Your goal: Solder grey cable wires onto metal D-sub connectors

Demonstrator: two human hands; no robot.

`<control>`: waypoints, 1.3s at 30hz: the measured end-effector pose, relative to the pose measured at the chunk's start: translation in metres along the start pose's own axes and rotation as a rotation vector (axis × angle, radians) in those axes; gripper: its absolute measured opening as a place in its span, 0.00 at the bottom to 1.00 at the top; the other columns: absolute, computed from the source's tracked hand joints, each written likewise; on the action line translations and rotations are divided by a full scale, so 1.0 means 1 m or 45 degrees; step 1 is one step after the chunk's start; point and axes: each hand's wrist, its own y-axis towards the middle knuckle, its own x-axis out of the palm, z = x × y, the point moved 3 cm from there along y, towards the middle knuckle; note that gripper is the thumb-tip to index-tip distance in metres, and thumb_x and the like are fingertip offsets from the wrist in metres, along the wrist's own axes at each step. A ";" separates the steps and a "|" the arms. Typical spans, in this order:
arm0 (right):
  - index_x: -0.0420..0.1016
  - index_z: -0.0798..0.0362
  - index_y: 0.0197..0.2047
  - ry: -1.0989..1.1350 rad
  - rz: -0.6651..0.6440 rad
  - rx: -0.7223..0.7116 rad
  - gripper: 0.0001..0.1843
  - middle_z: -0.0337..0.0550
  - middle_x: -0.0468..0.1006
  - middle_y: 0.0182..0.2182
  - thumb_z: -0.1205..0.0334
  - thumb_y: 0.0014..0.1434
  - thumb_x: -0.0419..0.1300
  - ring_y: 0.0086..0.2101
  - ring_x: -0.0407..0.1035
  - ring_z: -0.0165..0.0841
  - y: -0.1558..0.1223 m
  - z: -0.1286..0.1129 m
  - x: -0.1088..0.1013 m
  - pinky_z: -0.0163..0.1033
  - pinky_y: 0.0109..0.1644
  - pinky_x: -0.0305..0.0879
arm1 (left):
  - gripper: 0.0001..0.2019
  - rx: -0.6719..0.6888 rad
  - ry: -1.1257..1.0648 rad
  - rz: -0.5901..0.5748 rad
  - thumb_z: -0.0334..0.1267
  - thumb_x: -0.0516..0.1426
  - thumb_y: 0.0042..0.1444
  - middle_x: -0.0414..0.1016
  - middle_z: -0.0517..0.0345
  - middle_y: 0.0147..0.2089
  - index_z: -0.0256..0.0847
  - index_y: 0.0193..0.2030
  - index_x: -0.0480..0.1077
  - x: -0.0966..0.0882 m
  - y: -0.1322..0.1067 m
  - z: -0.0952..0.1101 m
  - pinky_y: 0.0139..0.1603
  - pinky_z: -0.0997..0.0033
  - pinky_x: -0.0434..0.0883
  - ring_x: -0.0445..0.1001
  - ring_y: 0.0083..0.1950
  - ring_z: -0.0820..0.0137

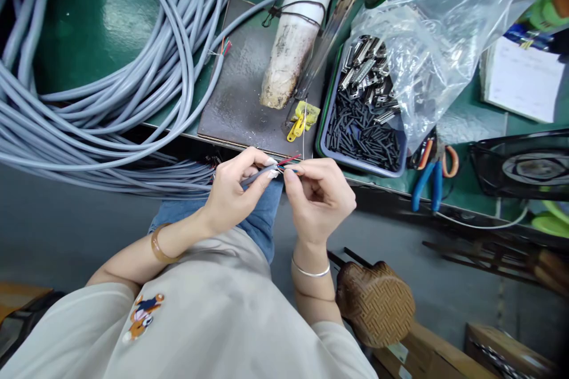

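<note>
Between finger and thumb, my left hand (237, 186) pinches the end of a grey cable (258, 175). Thin coloured wires, red (290, 160) and blue among them, fan out from its stripped end. My right hand (320, 192) has its fingertips closed on some of these fine wires, just right of the cable end; which ones is partly hidden. Both hands are close together in front of the bench edge. Beyond them on a dark board (235, 95) lies a small yellow tool (297, 128).
Coiled grey cables (178, 71) fill the left of the green bench. A bin (320, 142) of black tubes and metal parts stands right, partly under a plastic bag (444, 29). Blue-handled pliers (429, 183) lie near the edge. A woven-top stool (377, 305) stands below.
</note>
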 end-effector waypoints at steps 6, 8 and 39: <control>0.81 0.48 0.36 0.107 -0.018 0.165 0.04 0.39 0.78 0.32 0.59 0.63 0.66 0.25 0.62 0.25 0.000 0.001 0.001 0.36 0.23 0.50 | 0.05 -0.200 -0.324 -0.057 0.35 0.63 0.60 0.74 0.61 0.32 0.37 0.41 0.73 -0.001 0.007 0.002 0.24 0.80 0.65 0.65 0.24 0.82; 0.81 0.48 0.37 0.079 -0.018 0.124 0.03 0.39 0.78 0.32 0.60 0.63 0.66 0.26 0.63 0.26 0.000 0.000 0.000 0.36 0.23 0.50 | 0.07 -0.290 -0.491 -0.121 0.34 0.64 0.58 0.72 0.63 0.30 0.37 0.42 0.74 -0.001 0.011 0.003 0.22 0.80 0.62 0.61 0.22 0.83; 0.79 0.40 0.56 -0.387 -0.023 -0.699 0.20 0.36 0.84 0.33 0.66 0.62 0.68 0.29 0.76 0.27 -0.020 0.004 -0.004 0.34 0.31 0.70 | 0.10 -0.293 -0.841 -0.337 0.40 0.68 0.57 0.74 0.57 0.36 0.38 0.37 0.75 -0.008 0.012 -0.017 0.25 0.81 0.69 0.68 0.26 0.81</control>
